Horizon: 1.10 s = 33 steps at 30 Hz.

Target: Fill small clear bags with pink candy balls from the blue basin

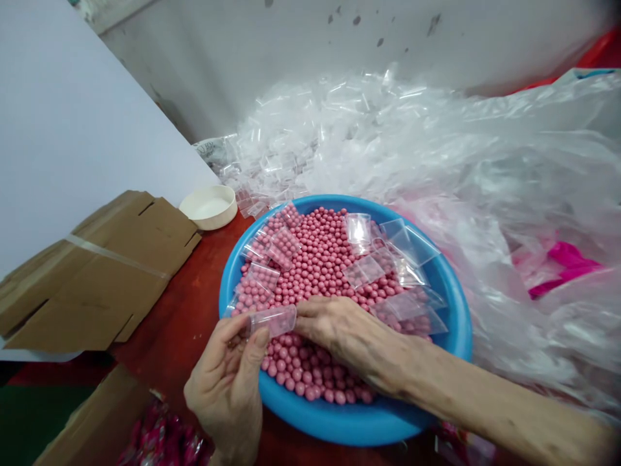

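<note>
Left hand [224,385] and right hand [347,330] at a small clear bag [274,321], above a blue plastic basin [349,421] of pink beads [315,259]

The left fingers pinch the bag against the thumb; the right fingers, pressed together, meet its other end, though whether they grip it is hard to tell. The bag sits just above the beads, inside the basin's rim. Several other clear bags [361,270] lie on the beads, perhaps empty, though glare and the pink showing through make that uncertain. Loose beads fill most of the basin, and a large heap of clear bags [310,152] waits behind it. A flattened cardboard box [101,278] and white bowl [208,207] sit on the red counter [179,336]; red packets [165,440] are cut off by the lower edge.
</note>
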Motion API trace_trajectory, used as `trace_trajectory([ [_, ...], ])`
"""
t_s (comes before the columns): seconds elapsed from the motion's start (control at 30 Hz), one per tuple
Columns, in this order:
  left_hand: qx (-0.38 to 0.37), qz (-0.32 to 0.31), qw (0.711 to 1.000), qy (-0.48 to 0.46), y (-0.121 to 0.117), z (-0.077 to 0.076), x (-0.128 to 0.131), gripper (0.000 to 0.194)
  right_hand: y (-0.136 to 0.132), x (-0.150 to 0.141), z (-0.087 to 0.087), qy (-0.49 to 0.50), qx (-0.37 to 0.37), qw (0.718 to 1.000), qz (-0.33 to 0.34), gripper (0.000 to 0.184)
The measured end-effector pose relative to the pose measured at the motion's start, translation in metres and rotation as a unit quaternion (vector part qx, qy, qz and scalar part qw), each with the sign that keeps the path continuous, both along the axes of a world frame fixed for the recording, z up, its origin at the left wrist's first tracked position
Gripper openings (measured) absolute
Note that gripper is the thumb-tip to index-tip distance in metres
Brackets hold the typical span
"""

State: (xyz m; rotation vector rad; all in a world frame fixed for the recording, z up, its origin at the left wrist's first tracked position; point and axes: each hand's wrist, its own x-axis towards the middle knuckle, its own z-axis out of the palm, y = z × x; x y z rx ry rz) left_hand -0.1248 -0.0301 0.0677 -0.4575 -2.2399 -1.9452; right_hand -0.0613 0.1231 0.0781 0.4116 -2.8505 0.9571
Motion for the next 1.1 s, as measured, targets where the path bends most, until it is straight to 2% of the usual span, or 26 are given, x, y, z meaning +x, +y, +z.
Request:
trace_trajectory([
  [0.07, 0.0, 0.011, 1.0, -0.007, 0.0, 0.0, 0.0, 0.017, 0.007, 0.0, 0.001, -0.026, -0.098, 0.994, -0.039, 0.019],
  [0.17, 0.0, 0.035, 0.999, -0.02, 0.001, 0.0, 0.001, 0.02, 0.017, -0.001, 0.001, -0.069, -0.192, 0.975, -0.087, 0.007],
  [0.27, 0.02, 0.038, 0.998, -0.033, 0.002, 0.003, 0.002, 0.02, 0.023, 0.001, 0.0, -0.104, -0.315, 0.936, -0.121, 0.006],
  [0.37, 0.043, 0.03, 0.997, -0.049, 0.004, 0.006, 0.003, 0.017, 0.026, 0.003, 0.0, -0.134, -0.378, 0.906, -0.133, 0.008],
  [0.5, 0.043, 0.03, 0.997, -0.049, 0.006, 0.008, 0.003, 0.016, 0.027, 0.005, 0.0, -0.134, -0.381, 0.903, -0.147, 0.012],
  [0.6, 0.034, 0.032, 0.998, -0.051, 0.005, 0.006, 0.003, 0.018, 0.027, 0.005, -0.001, -0.146, -0.361, 0.908, -0.156, 0.007],
  [0.7, 0.037, 0.042, 0.997, -0.052, 0.003, 0.003, 0.003, 0.021, 0.027, 0.005, 0.0, -0.15, -0.372, 0.901, -0.164, 0.005],
  [0.87, 0.027, 0.028, 0.998, -0.042, 0.002, 0.002, 0.003, 0.019, 0.026, 0.005, 0.008, -0.131, -0.422, 0.881, -0.167, 0.02],
  [1.03, 0.021, 0.013, 0.999, 0.03, 0.001, -0.004, 0.0, 0.021, 0.025, 0.01, 0.009, -0.104, -0.345, 0.915, -0.18, 0.034],
  [1.1, 0.024, 0.016, 0.998, 0.056, 0.001, -0.005, -0.001, 0.021, 0.025, 0.011, 0.008, -0.106, -0.332, 0.923, -0.163, 0.031],
])
